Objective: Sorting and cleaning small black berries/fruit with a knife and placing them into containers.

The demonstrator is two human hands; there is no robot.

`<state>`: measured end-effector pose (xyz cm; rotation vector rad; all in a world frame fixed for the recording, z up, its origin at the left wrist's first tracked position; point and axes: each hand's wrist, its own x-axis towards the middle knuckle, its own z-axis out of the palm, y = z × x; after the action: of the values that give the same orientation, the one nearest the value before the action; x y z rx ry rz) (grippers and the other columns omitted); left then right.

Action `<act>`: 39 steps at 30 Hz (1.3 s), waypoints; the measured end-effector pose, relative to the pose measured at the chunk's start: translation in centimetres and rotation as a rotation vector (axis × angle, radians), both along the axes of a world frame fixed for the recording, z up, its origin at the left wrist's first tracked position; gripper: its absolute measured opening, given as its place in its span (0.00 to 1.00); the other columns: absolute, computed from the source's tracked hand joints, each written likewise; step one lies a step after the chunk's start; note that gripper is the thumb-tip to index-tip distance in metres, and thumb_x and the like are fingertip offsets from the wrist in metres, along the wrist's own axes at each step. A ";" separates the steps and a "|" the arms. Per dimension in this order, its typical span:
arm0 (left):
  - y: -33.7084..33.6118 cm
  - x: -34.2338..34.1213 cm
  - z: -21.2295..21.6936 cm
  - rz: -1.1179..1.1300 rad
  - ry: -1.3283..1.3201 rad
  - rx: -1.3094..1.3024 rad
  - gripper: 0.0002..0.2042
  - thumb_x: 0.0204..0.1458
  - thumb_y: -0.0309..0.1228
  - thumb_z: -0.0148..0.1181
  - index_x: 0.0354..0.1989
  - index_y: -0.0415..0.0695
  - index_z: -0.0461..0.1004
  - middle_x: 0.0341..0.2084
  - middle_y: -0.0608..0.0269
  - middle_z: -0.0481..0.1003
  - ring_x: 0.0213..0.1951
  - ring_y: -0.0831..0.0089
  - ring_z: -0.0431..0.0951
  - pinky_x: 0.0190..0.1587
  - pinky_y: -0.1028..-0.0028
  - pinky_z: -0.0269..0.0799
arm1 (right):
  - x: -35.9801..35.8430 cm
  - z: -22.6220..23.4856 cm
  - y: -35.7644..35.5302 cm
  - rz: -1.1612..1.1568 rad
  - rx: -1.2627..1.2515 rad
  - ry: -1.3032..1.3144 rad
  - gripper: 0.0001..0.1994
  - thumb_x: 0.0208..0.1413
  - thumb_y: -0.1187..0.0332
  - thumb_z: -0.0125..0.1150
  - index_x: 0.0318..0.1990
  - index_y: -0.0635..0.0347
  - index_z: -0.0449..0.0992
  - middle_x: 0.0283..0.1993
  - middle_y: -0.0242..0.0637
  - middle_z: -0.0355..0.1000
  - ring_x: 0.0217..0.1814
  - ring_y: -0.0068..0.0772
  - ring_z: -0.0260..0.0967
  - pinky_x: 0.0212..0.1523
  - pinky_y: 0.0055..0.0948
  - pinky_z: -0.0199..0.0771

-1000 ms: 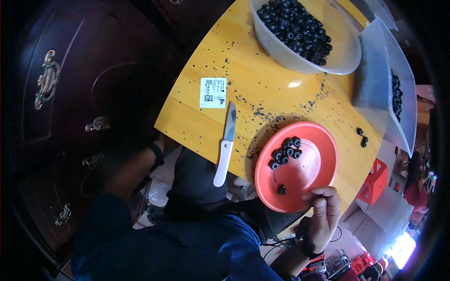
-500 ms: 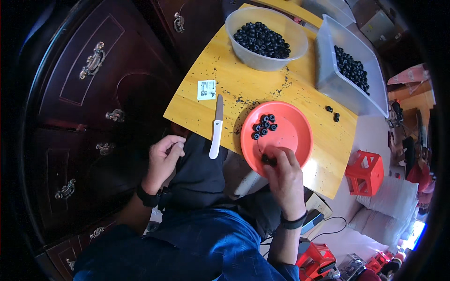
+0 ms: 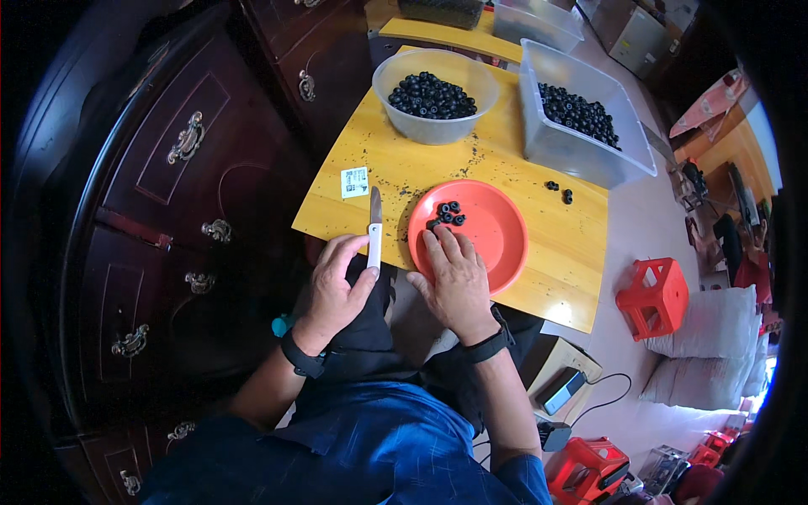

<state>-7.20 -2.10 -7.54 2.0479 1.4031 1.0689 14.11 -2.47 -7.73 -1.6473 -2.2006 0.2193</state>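
Observation:
An orange-red plate (image 3: 505, 244) lies on the yellow table and holds several small black ring-shaped pieces (image 3: 450, 212) toward its far left. My right hand (image 3: 457, 282) reaches over its near left side, fingers stretched out and fingertips at the nearest pieces; whether some lie under them is hidden. Left of the plate is a knife (image 3: 374, 240) with a white handle, its blade pointing away from me. My left hand (image 3: 339, 282) is at that handle, thumb and fingers apart along its left side and not wrapped round it.
A round clear bowl (image 3: 425, 130) and a rectangular clear bin (image 3: 547, 143), both with many black pieces, stand at the table's far side. A few loose pieces (image 3: 566, 196), a white label card (image 3: 354, 182) and black crumbs lie on the table (image 3: 555, 278). A red stool (image 3: 652, 297) stands right.
My left hand has moved up and right to the knife handle. My right hand has shifted left, its fingers going from a pinch to stretched out over the pieces. The whole view has shifted.

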 end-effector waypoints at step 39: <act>1.0 -0.8 -1.7 0.028 -0.352 -0.466 0.13 0.54 0.23 0.54 0.48 0.36 0.70 0.25 0.60 0.76 0.23 0.75 0.74 0.27 0.75 0.70 | 1.0 0.5 0.1 0.024 0.132 0.011 0.22 0.55 0.48 0.59 0.47 0.56 0.73 0.46 0.44 0.67 0.51 0.47 0.67 0.50 0.46 0.69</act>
<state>-7.98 -1.13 -9.25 1.4373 1.3444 0.9465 15.10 -2.35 -7.28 -1.5456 -2.1785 0.0879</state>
